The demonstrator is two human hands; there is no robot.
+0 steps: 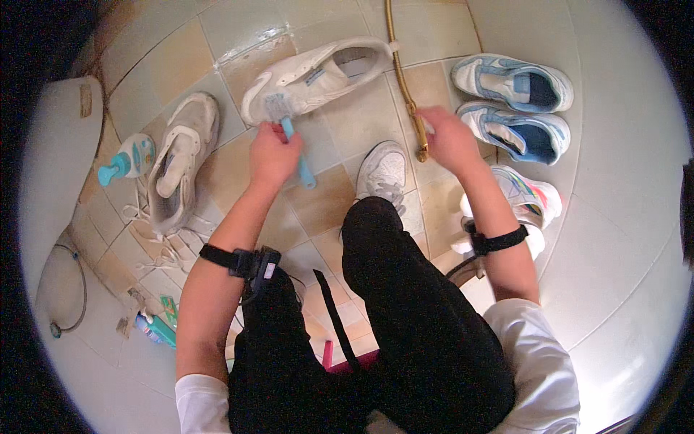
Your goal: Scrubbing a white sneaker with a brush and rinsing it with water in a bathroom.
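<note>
My left hand grips the light-blue handle of a scrub brush. The brush's bristles rest at the toe of a wet white lace-up shoe, which lies on the tiled floor without laces. Beside the end of a brass-coloured metal hose is my right hand, slightly blurred. Its fingertips meet the hose, but whether they close around it is unclear. The matching white shoe sits to the left, tongue pulled out. Loose white laces lie near its heel.
A pump bottle with a blue top stands left. Blue-and-white sneakers and a multicoloured sneaker line the right wall. Green packages lie lower left. My shod foot is between my hands. A thin hose hangs left.
</note>
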